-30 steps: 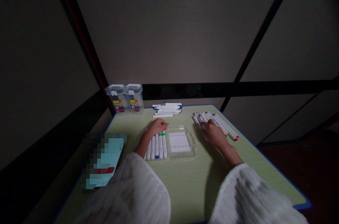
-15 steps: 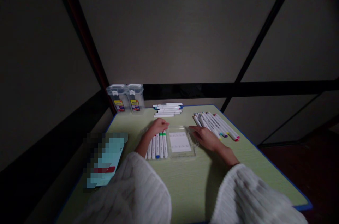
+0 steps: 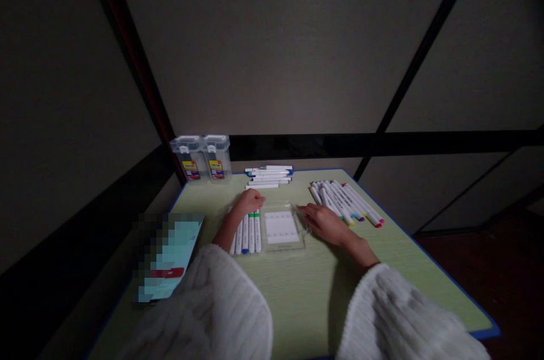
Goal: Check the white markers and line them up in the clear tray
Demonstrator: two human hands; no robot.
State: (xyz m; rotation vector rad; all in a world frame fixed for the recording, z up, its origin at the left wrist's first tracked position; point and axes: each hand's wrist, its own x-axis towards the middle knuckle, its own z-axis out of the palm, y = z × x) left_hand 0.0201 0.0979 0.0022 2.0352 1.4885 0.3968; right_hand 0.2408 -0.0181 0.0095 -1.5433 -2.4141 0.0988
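An open clear plastic case (image 3: 284,248) lies flat on the table, a white printed paper sheet (image 3: 281,228) showing in its right half. White markers (image 3: 245,235) with coloured ends stand side by side in its left half, their upper parts partly behind my left hand (image 3: 250,201). That hand is closed, fingertips pinched at the case's far edge near the middle. My right hand (image 3: 325,223) rests at the right edge of the case, fingers stretched out and touching it, with nothing visible in its grasp.
Behind the case lies a stack of white markers (image 3: 268,176). A loose pile of markers (image 3: 342,201) is at the right. Two clear lidded boxes (image 3: 217,159) stand at the back left. A partly pixelated turquoise flat object (image 3: 174,255) lies left on the green table (image 3: 297,303).
The case with its markers has slid slightly left. Both hands have shifted left with it, and my right fingers stay at its edge.
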